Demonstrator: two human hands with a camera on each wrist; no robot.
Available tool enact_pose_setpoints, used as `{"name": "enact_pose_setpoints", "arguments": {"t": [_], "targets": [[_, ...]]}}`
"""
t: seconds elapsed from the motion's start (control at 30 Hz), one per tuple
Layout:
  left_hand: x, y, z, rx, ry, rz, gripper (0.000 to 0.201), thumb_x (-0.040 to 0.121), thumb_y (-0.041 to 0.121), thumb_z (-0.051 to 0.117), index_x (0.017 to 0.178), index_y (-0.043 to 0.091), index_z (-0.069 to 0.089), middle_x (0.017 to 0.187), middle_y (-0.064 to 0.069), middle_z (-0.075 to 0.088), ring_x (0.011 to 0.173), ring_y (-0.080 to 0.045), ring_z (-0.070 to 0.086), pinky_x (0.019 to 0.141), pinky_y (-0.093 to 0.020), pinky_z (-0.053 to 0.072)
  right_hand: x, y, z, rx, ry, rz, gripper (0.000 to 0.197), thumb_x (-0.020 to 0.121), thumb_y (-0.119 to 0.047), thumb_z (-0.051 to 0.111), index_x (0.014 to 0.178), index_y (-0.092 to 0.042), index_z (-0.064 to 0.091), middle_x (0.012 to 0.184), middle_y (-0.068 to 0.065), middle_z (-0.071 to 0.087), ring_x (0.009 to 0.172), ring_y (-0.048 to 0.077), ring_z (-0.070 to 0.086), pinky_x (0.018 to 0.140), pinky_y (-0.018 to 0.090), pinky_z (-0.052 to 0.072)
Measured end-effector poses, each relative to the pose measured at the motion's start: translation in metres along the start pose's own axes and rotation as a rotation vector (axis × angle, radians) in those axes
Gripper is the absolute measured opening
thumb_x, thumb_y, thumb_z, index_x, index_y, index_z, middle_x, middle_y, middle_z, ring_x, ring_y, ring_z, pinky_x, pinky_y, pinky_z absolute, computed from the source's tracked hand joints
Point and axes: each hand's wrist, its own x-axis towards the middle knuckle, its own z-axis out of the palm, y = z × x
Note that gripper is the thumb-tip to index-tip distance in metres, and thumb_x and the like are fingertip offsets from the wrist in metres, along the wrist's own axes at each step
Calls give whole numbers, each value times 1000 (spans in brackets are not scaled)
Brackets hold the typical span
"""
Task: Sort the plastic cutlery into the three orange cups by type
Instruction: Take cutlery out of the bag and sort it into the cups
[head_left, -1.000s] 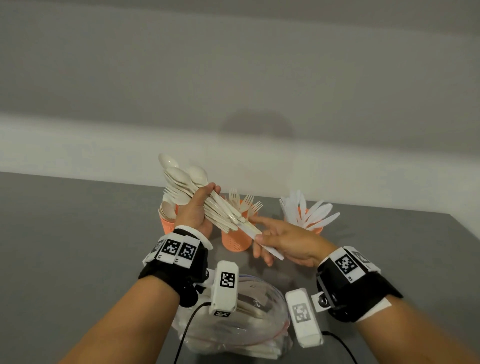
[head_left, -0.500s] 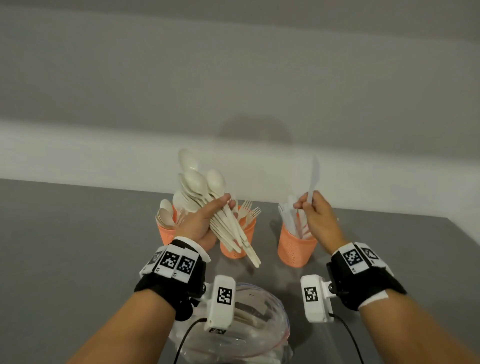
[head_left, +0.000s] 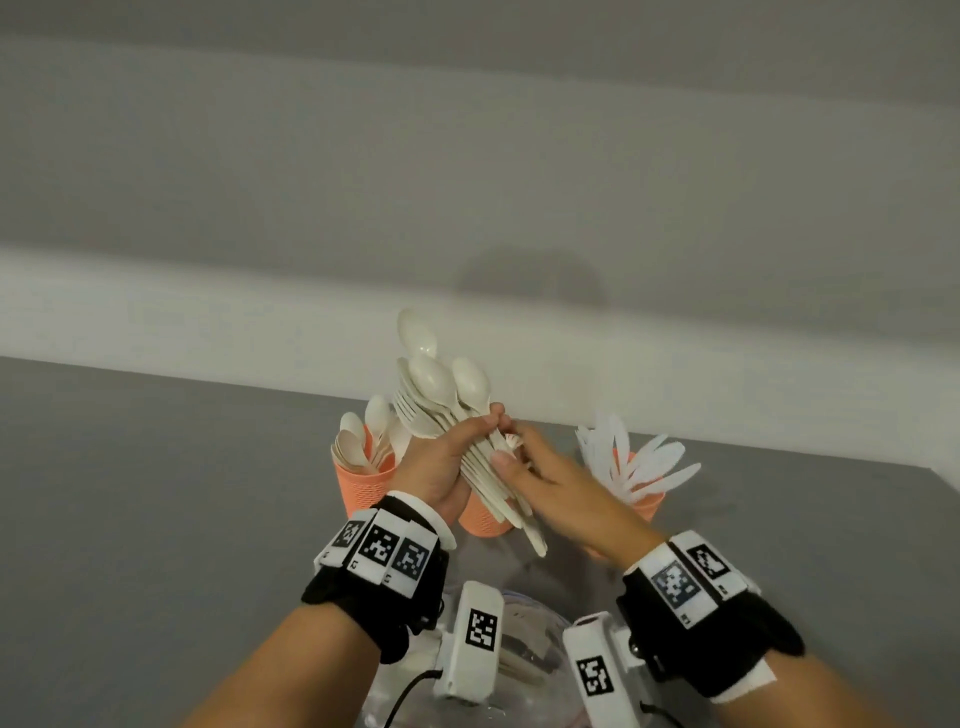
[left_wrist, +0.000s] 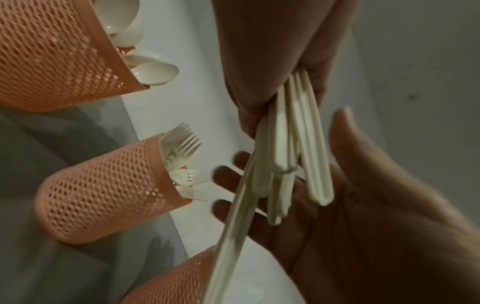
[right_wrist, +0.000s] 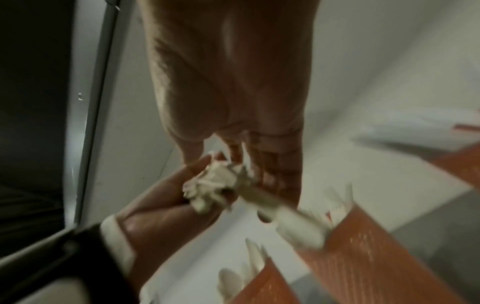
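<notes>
I see a grey worktop that runs to a pale wall at its far edge. At the near edge, between my wrists, lies a clear plastic bag with more cutlery showing faintly through it.

Three orange mesh cups stand in a row near the far edge. The left cup holds spoons, bowls up. The middle cup is mostly hidden behind my hands in the head view; the left wrist view shows forks standing in it. The right cup holds white knives fanned out.

My left hand is raised above the middle cup, fingers and thumb wrapped round a mixed bundle of cutlery, spoon bowls and fork tines up, handles hanging down toward the worktop. My right hand is beside it, thumb and fingertips touching the bundle's handles just under the left thumb. Whether it pinches a piece or only touches I cannot tell; the right wrist view is blurred.

Both wrists wear black bands with white tags bearing black square code patterns; I can read no words or brand on anything.
</notes>
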Motion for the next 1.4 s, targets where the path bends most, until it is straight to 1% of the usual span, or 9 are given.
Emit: {"name": "enact_pose_setpoints", "arguments": {"t": [0.13,0.3,0.43,0.53,0.7,0.83,0.97,1.13,1.4], "targets": [[-3,-4,3,143,141,118,30,80,1,64,110,2,60,91,-11,68,89,-25,67,85,-40,54,3,-6,16,-5,-87,57,66,84,-9,60,140,-18,26,129,1,52,117,13,52,95,26,47],[-6,-1,8,389,146,134,36,79,9,68,114,11,60,107,-9,69,103,-23,65,96,-45,49,8,-17,26,127,42,133,47,77,4,52,114,-20,36,73,3,54,52,9,54,49,20,44],[-13,7,5,302,-110,-33,33,76,19,69,105,10,57,96,-7,66,92,-18,65,84,-36,53,9,-11,18,554,-108,206,31,58,2,45,87,-7,46,55,8,36,37,16,37,39,21,34],[-11,3,-1,228,-145,-94,36,71,19,69,104,9,59,96,-8,68,99,-22,62,94,-37,48,6,-6,14,703,-311,231,17,59,0,42,72,-7,49,60,8,33,39,12,37,39,22,35],[-3,-8,-4,202,63,-145,19,78,13,66,59,11,63,75,-9,65,65,-18,64,67,-31,50,4,-14,12,499,-313,307,8,81,-14,54,88,-9,55,69,9,56,57,16,60,58,29,53],[-2,-5,-5,95,183,-36,13,83,7,63,71,6,57,57,-5,58,48,-12,62,50,-25,55,5,-21,10,-276,40,132,28,86,-37,60,99,-15,48,84,-2,55,76,13,56,69,27,46],[-9,4,-2,75,69,28,14,89,20,57,82,7,58,68,-9,58,61,-20,65,56,-32,58,11,-27,16,-382,263,-146,26,82,-30,66,100,-17,52,86,-9,43,67,-3,42,58,9,34],[-11,8,-4,38,6,-10,29,94,24,48,106,-1,55,84,-16,70,80,-23,71,78,-36,57,21,-21,15,-256,266,-78,18,87,-16,59,103,-9,60,93,0,53,77,8,50,70,10,40],[-13,14,-8,85,-58,-35,13,92,9,50,93,1,60,81,-17,69,78,-27,70,72,-42,57,22,-17,14,170,99,124,5,88,-14,59,87,-9,58,69,4,51,67,18,52,64,35,45]]}}
